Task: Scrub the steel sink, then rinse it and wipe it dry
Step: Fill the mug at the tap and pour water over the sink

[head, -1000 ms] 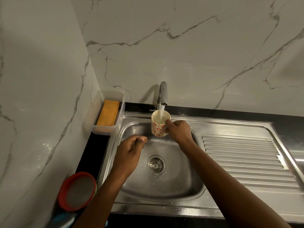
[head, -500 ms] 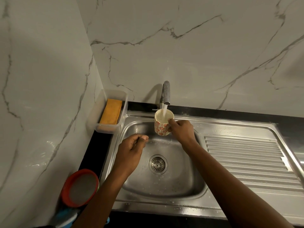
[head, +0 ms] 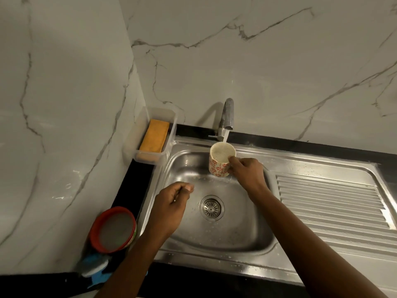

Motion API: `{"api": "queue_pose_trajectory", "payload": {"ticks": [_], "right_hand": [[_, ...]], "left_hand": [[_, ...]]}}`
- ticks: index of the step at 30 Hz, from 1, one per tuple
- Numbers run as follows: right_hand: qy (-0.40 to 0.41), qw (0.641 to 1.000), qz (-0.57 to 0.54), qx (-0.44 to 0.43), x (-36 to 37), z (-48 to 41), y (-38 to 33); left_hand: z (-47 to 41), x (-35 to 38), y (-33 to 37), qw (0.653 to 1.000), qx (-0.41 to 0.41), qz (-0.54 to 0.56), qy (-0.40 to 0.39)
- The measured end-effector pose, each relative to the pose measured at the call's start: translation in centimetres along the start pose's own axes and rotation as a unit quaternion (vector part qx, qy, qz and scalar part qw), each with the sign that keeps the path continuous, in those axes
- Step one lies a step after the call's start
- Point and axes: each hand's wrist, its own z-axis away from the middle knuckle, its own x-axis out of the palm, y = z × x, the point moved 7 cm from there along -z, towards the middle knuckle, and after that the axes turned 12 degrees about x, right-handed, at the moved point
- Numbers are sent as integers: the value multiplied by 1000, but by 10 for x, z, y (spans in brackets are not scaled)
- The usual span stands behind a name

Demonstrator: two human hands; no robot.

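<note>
Right hand (head: pixel 247 173) grips a mug (head: pixel 218 167) at its right side, thumb over the rim, fingers curled round where the handle would be; the handle itself is hidden. Mug is white with a red flower print, roughly upright, mouth up, held above the back of the basin right under the tap (head: pixel 228 116). The water stream (head: pixel 225 136) runs into it and it is nearly full. Left hand (head: pixel 171 203) hovers over the basin's left part, fingers curled in, thumb on forefinger; can't tell if it pinches anything. Steel sink (head: pixel 236 235): long axis runs left-right along the back wall, basin at left, ribbed drainboard (head: pixel 333 207) at right, drain (head: pixel 211 208) mid-basin between the two forearms. Droplets on the basin floor and front rim. The sink is set in a black table (head: pixel 133 183). At the back-left corner a clear plastic tray (head: pixel 148 159) holds an orange sponge (head: pixel 154 136), lying lengthwise front to back. At front left there is a red-rimmed container (head: pixel 113 230), with a blue scrubber (head: pixel 96 269) just in front of it. White marble walls (head: pixel 279 61) with grey veins stand behind and to the left. Lighting is dim.
</note>
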Motion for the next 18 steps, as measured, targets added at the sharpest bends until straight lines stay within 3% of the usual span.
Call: {"api": "queue_pose_trajectory", "payload": {"ticks": [10, 18], "right_hand": [[-105, 988, 112, -23, 32, 33, 56], [-206, 931, 277, -119, 87, 50, 42]], "left_hand": [[115, 18, -78, 985, -129, -99, -59], [121, 31, -99, 944, -198, -243, -99]]}}
